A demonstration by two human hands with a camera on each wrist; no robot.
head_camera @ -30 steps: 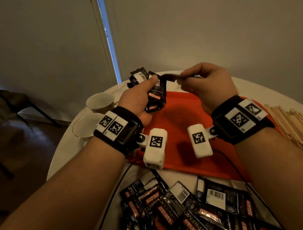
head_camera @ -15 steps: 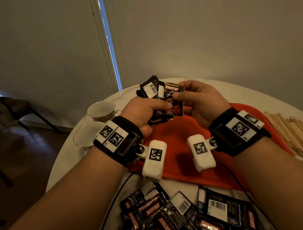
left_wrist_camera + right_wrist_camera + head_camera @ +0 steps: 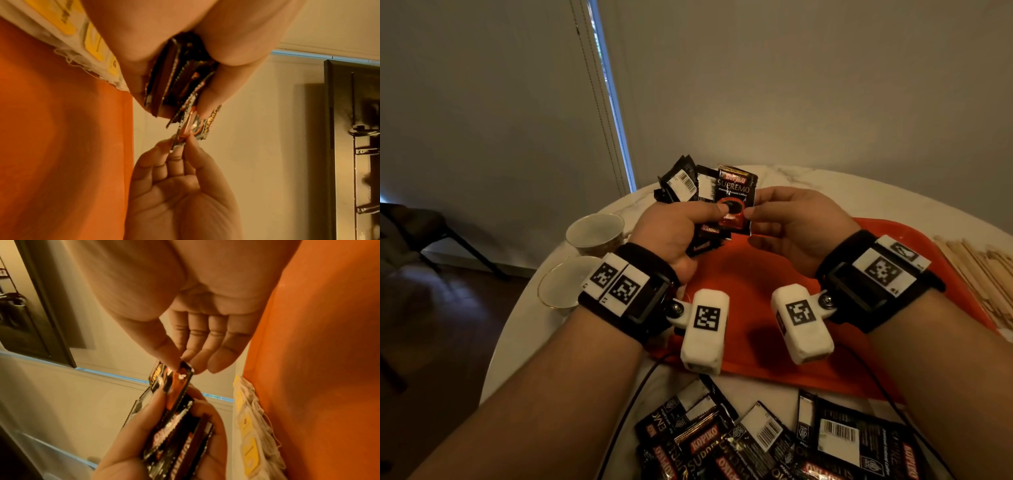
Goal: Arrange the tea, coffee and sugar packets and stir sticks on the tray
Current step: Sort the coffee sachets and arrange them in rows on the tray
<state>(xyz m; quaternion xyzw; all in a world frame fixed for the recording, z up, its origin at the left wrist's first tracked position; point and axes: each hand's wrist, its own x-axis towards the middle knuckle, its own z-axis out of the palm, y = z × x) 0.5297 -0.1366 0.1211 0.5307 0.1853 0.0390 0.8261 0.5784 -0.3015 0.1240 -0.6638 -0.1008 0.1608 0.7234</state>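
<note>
My left hand (image 3: pixel 709 214) grips a fanned stack of black coffee packets (image 3: pixel 685 185) upright above the far part of the orange tray (image 3: pixel 756 274). The front packet (image 3: pixel 736 195) faces me with its red cup label. My left thumb presses its left side while my right hand (image 3: pixel 756 212) pinches its right edge between thumb and fingertips. The right wrist view shows that pinch on the packet (image 3: pixel 172 381) from below, with the stack (image 3: pixel 180 434) in my left palm. Tea bags (image 3: pixel 248 434) with yellow tags lie along the tray's far edge.
A loose pile of coffee packets (image 3: pixel 774 442) lies on the round white table in front of the tray. Wooden stir sticks (image 3: pixel 983 267) lie to the tray's right. Two empty cups (image 3: pixel 594 229) (image 3: pixel 565 284) stand at the left. A cable runs under my wrists.
My right hand has turned the single packet from edge-on to upright, label toward me, and brought it against the front of the stack. Both hands have come closer together.
</note>
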